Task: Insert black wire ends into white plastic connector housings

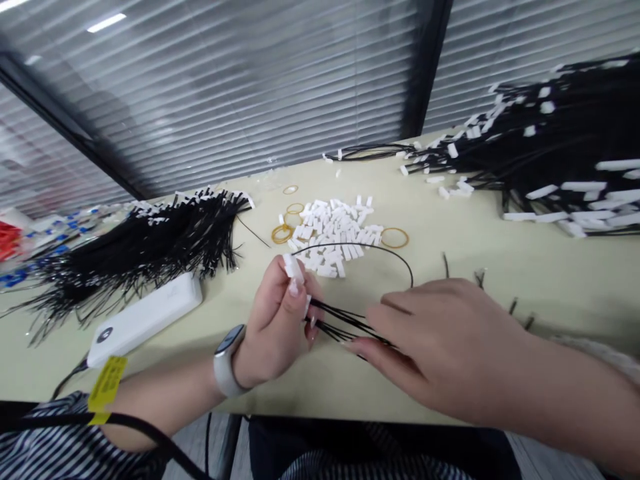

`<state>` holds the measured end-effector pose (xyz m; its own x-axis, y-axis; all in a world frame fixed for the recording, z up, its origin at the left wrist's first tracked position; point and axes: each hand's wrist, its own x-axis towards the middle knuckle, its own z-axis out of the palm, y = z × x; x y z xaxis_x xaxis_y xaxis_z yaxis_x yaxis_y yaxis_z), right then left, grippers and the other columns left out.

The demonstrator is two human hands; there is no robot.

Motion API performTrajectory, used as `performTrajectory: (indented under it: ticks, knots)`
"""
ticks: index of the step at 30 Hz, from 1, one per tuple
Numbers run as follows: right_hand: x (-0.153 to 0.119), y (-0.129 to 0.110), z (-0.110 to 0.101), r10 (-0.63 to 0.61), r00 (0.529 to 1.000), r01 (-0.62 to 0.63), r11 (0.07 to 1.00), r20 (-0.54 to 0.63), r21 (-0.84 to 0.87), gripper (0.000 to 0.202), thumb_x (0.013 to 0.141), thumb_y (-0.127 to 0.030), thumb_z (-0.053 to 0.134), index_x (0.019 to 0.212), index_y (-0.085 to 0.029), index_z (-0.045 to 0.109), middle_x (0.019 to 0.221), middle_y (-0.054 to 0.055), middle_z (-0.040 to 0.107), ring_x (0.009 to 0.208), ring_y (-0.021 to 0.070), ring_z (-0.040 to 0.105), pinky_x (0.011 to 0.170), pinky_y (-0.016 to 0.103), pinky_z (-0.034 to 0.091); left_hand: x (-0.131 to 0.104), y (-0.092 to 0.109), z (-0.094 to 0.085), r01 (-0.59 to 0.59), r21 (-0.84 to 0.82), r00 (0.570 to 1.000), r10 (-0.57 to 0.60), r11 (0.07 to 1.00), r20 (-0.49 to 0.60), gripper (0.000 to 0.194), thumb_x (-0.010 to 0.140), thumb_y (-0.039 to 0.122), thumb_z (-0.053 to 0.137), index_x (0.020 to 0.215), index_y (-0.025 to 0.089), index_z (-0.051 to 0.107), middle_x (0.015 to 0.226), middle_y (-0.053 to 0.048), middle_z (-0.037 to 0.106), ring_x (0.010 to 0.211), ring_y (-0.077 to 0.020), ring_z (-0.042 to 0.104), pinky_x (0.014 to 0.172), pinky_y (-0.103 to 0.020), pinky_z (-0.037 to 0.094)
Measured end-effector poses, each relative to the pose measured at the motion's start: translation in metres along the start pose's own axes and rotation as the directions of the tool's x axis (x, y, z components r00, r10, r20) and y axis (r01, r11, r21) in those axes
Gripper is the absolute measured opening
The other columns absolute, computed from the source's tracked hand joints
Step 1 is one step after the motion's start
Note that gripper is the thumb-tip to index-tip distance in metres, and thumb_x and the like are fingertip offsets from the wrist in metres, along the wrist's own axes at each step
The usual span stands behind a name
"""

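Observation:
My left hand point(280, 317) is closed, its thumb pressing a small white plastic connector point(294, 268) against the fingers. More white connector ends sit lower in that hand, and several black wires point(345, 321) run from them to the right. My right hand point(430, 333) is closed around these black wires, thumb below and fingers above. One thin black wire point(370, 245) arcs from the upper connector over the table and back toward my right hand. Just beyond my left hand lies a pile of loose white connectors point(335, 227).
Yellow rubber bands point(395, 238) lie around the pile. To the left are a bundle of black wires point(165, 237) and a white power bank point(150, 317). A large heap of black wires with white ends point(565, 140) fills the right. Blinds point(280, 80) stand behind. A yellow-tagged cable point(145, 425) crosses my left forearm.

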<state>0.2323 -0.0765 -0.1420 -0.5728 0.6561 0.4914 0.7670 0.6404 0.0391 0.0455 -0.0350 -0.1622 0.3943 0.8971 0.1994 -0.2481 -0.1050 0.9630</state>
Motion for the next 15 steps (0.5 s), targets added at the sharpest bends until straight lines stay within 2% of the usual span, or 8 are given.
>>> performTrajectory:
  ticks: [2,5,8,11,13,15]
  knots:
    - [0.001,0.004,-0.001,0.113,0.988,-0.123,0.988,0.106,0.089,0.035,0.088,-0.038,0.04,0.06,-0.019,0.049,0.05,-0.002,0.049,0.044,0.0109,0.038,0.047,0.027,0.018,-0.002,0.0,0.0,-0.027,0.001,0.999,0.027,1.0,0.028,0.016,0.088,0.036,0.045,0.08,0.023,0.043,0.067,0.004,0.046,0.048,-0.0055,0.043,0.038,-0.012,0.036]
    - [0.003,0.011,-0.001,0.166,0.959,-0.224,0.941,0.229,0.255,0.036,0.091,-0.035,0.038,0.063,-0.019,0.054,0.06,-0.002,0.055,0.055,0.0104,0.046,0.052,0.025,0.028,-0.003,-0.002,0.0,-0.079,0.01,0.995,0.079,0.997,0.068,0.014,0.09,0.033,0.043,0.081,0.022,0.043,0.064,0.004,0.044,0.048,-0.0064,0.043,0.04,-0.015,0.039]
    - [0.005,0.014,-0.002,0.17,0.95,-0.28,0.834,0.261,0.476,0.031,0.09,-0.028,0.04,0.064,-0.019,0.054,0.067,-0.004,0.057,0.063,0.0073,0.049,0.059,0.021,0.035,-0.004,-0.004,0.0,-0.133,0.047,0.986,0.128,0.99,0.105,0.013,0.091,0.031,0.041,0.082,0.022,0.043,0.065,0.003,0.045,0.049,-0.0069,0.046,0.042,-0.017,0.04]
    - [0.007,0.013,-0.005,0.227,0.93,-0.36,0.724,0.289,0.588,0.029,0.087,-0.024,0.046,0.06,-0.017,0.052,0.061,-0.006,0.054,0.055,0.0042,0.046,0.051,0.017,0.034,-0.006,-0.007,-0.002,-0.214,0.106,0.966,0.195,0.971,0.167,0.01,0.092,0.029,0.038,0.088,0.021,0.043,0.069,0.002,0.048,0.052,-0.0081,0.049,0.045,-0.019,0.042]
    - [0.007,0.012,-0.008,0.241,0.92,-0.385,0.706,0.31,0.595,0.028,0.086,-0.024,0.047,0.058,-0.017,0.05,0.058,-0.006,0.051,0.052,0.004,0.044,0.048,0.017,0.032,-0.008,-0.009,-0.004,-0.302,0.135,0.939,0.269,0.944,0.215,0.009,0.092,0.028,0.037,0.092,0.021,0.042,0.071,0.001,0.049,0.055,-0.0092,0.051,0.048,-0.022,0.043]
    - [0.007,0.012,-0.01,0.228,0.924,-0.372,0.729,0.308,0.575,0.03,0.087,-0.023,0.045,0.057,-0.016,0.047,0.054,-0.005,0.048,0.051,0.0042,0.043,0.047,0.018,0.031,-0.008,-0.011,-0.006,-0.385,0.141,0.906,0.344,0.912,0.246,0.008,0.092,0.026,0.037,0.093,0.02,0.042,0.071,0.001,0.049,0.056,-0.0093,0.05,0.05,-0.022,0.042]
